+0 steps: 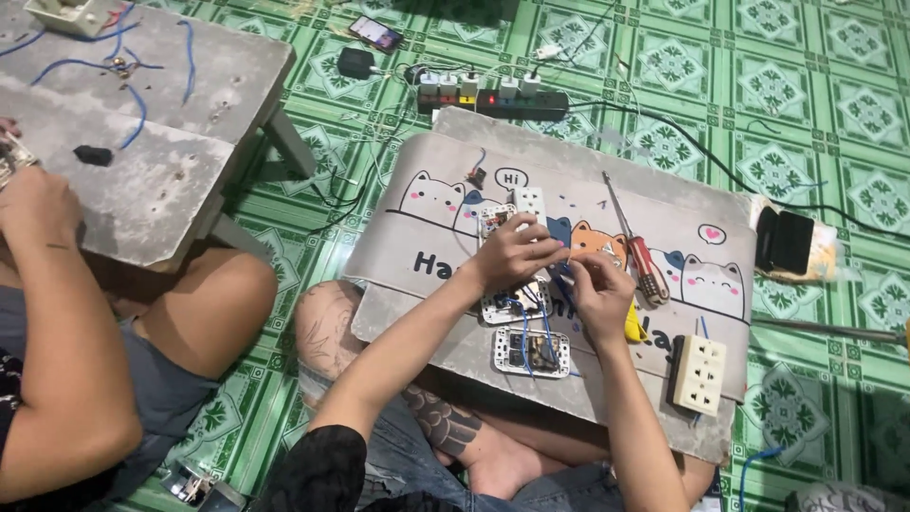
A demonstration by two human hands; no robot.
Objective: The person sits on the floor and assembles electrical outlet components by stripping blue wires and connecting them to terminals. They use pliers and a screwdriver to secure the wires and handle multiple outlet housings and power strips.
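My left hand (517,251) and my right hand (599,292) meet over a grey board (427,322) covered by a mat with cartoon cats. The fingers of both hands pinch a thin blue wire (548,318) that runs down to a white switch frame (531,352) lying near the board's front edge. A second switch module (502,305) lies partly under my left hand. A yellow-handled tool (633,325) sits just under my right hand; whether that hand holds it I cannot tell.
A red-handled screwdriver (637,248) and a cream socket block (699,374) lie on the board's right. A black power strip (493,100) with plugs sits behind. Another person's arm (57,322) works at a second grey board (161,180) on the left. Green tiled floor surrounds.
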